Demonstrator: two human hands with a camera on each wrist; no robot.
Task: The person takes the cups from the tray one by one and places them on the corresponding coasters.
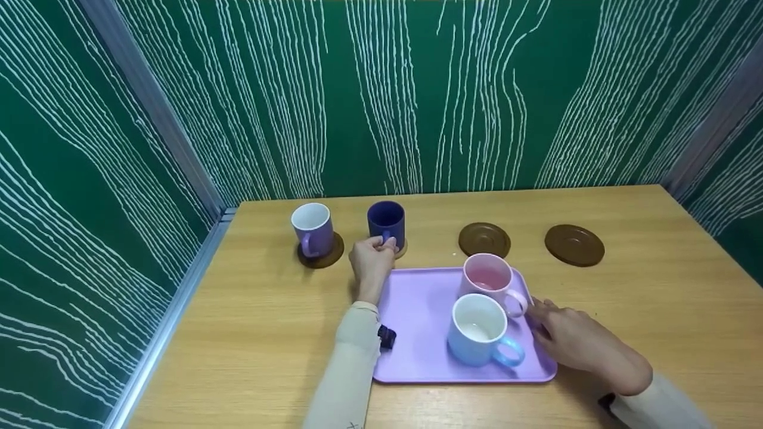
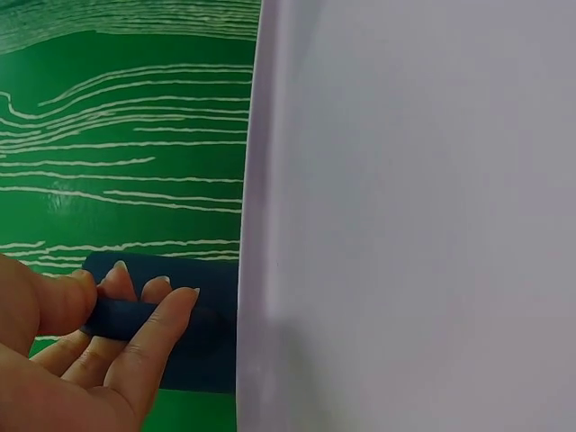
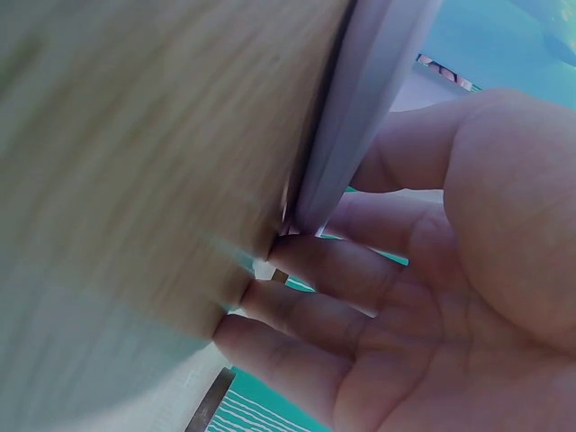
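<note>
My left hand (image 1: 372, 264) pinches the handle of a dark blue mug (image 1: 381, 221) behind the tray's left back corner. This mug stands on a light-brown coaster (image 1: 402, 249), mostly hidden. In the left wrist view the thumb and fingers curl round the handle of the mug (image 2: 202, 360). At the right edge of a lilac tray (image 1: 417, 333), my right hand (image 1: 575, 336) touches the rim, its fairly straight fingers reaching down to the tabletop in the right wrist view. A pink mug (image 1: 477, 280) and a light blue mug (image 1: 468, 345) stand upright on the tray's right half.
A purple mug (image 1: 319, 239) stands on a dark brown coaster (image 1: 335, 257) at the back left. Two brown coasters (image 1: 484, 238) lie behind the tray, the right one (image 1: 574, 244) farther out. Green, white-lined panels (image 1: 441, 119) enclose the wooden table (image 1: 250, 333).
</note>
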